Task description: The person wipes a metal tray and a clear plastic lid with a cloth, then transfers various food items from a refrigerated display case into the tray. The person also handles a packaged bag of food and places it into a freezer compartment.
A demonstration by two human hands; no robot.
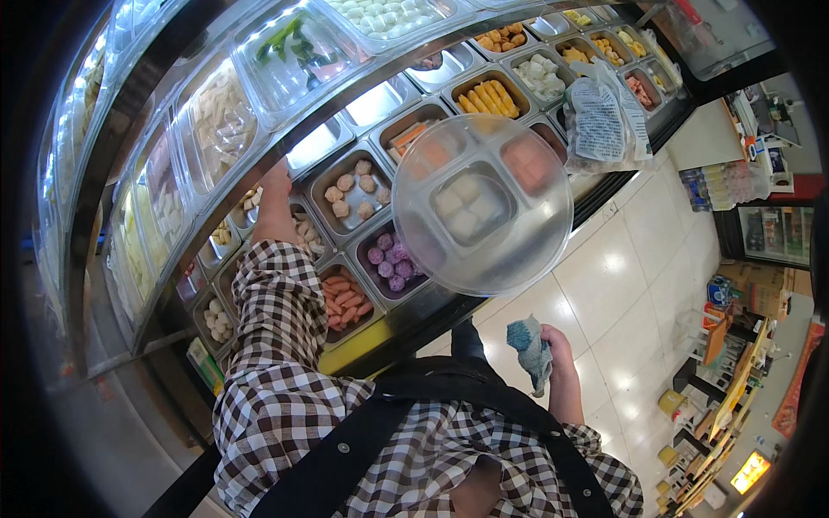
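Note:
My left hand [277, 178] reaches into the refrigerated counter, partly behind the edge of the upper shelf; its fingers are hidden. Near it are a steel pan of pinkish meatballs [350, 188] and an empty-looking steel pan [317, 146]. My right hand [558, 346] is held out over the floor beside my body, shut on a grey-blue cloth [531, 349]. A round translucent plastic lid [482, 259] lies across several pans, with white blocks showing through it. Purple balls [394, 259] and small sausages [345, 301] fill pans nearest my body.
The metal-edged upper shelf [227, 194] holds clear tubs of food above the left arm. A printed plastic bag [599, 120] lies over the counter's right part. Tiled floor [602, 272] runs alongside, with bottle packs [725, 188], cartons [764, 285] and a drinks fridge [777, 230] beyond.

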